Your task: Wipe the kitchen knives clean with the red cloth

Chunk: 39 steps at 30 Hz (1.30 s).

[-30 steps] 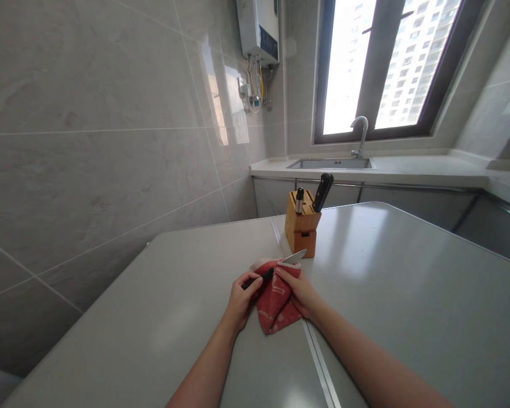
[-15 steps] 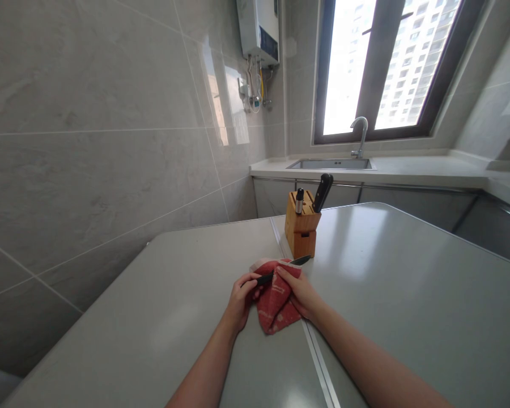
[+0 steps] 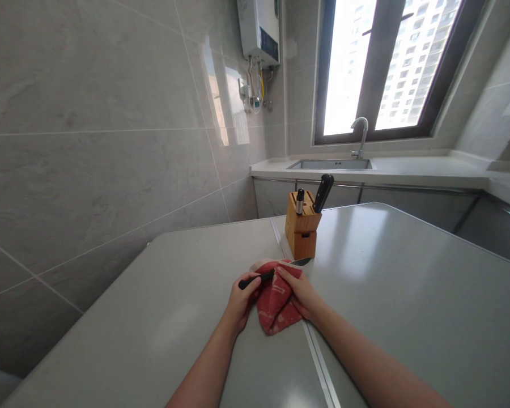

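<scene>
My left hand [image 3: 241, 300] is closed on the black handle of a kitchen knife [image 3: 255, 279]. A red patterned cloth [image 3: 277, 306] is folded around the middle of the knife, and the blade's tip sticks out past it to the right. My right hand [image 3: 301, 292] grips the cloth over the blade, thumb on top. Just beyond the blade tip stands a wooden knife block [image 3: 302, 226]. It holds a knife with a black handle [image 3: 323, 192] and a thinner tool with a black and silver handle [image 3: 300, 201].
The pale table [image 3: 174, 317] has a metal seam [image 3: 321, 362] down its middle. Past its far edge, a counter carries a sink [image 3: 331, 164] and a faucet [image 3: 360, 136] below the window. A tiled wall [image 3: 110, 170] rises on the left.
The knife has turned slightly in my left hand; more of its black handle shows, and the thumb now lies along it. The cloth and my right hand have barely moved.
</scene>
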### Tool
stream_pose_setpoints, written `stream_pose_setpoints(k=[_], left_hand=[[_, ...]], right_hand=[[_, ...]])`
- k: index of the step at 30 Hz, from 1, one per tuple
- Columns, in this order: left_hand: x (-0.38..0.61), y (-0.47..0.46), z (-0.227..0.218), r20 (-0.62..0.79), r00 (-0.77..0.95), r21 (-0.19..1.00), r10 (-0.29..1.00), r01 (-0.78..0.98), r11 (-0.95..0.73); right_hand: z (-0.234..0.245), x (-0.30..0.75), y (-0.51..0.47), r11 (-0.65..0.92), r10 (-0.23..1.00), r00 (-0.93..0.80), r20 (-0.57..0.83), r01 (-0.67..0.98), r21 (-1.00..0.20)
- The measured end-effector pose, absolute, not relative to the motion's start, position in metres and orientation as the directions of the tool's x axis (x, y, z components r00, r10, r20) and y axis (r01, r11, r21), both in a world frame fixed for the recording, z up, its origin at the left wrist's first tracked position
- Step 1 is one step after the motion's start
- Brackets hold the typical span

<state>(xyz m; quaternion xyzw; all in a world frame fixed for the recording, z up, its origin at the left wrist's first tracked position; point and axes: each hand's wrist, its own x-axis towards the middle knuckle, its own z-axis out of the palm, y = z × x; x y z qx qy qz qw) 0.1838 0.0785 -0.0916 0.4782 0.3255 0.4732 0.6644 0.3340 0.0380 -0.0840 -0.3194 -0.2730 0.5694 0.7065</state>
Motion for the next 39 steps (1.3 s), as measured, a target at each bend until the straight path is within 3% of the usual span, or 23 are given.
stream_pose_setpoints(k=[15, 23, 33, 39], left_hand=[[0.186, 0.083, -0.093, 0.013, 0.239, 0.883, 0.971, -0.458, 0.101], [0.185, 0.079, -0.094, 0.014, 0.310, 0.955, 0.950, -0.285, 0.079], [0.185, 0.072, -0.081, 0.123, 0.448, 0.969, 0.885, -0.245, -0.010], [0.187, 0.074, -0.087, 0.026, 0.363, 0.965, 0.931, -0.252, 0.072]], right_hand=[[-0.081, 0.333, 0.038, 0.122, 0.983, 0.186, -0.005, -0.664, -0.738], [-0.078, 0.333, 0.038, 0.133, 0.981, 0.194, -0.004, -0.688, -0.714], [-0.079, 0.336, 0.042, 0.118, 0.973, 0.219, -0.072, -0.741, -0.661], [-0.082, 0.334, 0.041, 0.119, 0.985, 0.170, -0.010, -0.726, -0.678]])
